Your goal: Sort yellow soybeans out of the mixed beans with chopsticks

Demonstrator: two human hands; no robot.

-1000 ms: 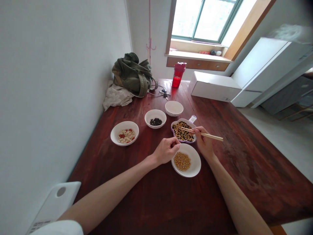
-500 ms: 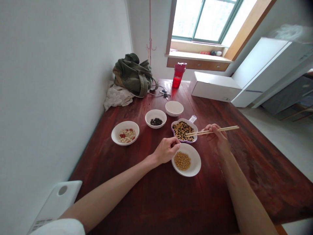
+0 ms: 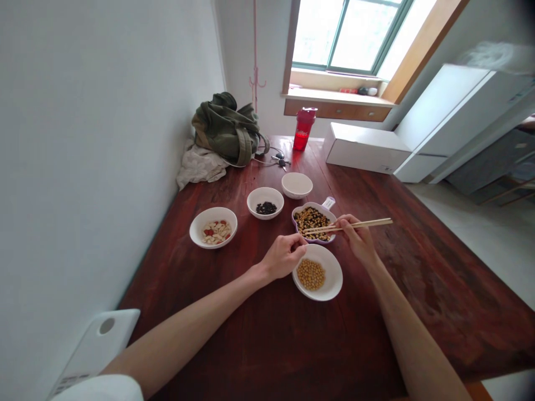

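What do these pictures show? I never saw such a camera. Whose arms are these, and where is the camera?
The camera is worn on a person's head and looks forward and down, so the two bare arms are that person's own. There is no machine. On a dark red wooden table stand white bowls, one with yellow beans, one with black beans, one with pale nuts and red pieces, and a purple-rimmed dish of mixed beans. The right hand holds chopsticks above that dish. The left hand is at the edge of the yellow-bean bowl.

purple dish [image 3: 321, 210], yellow soybeans [image 3: 311, 274], red-brown table [image 3: 251, 345]
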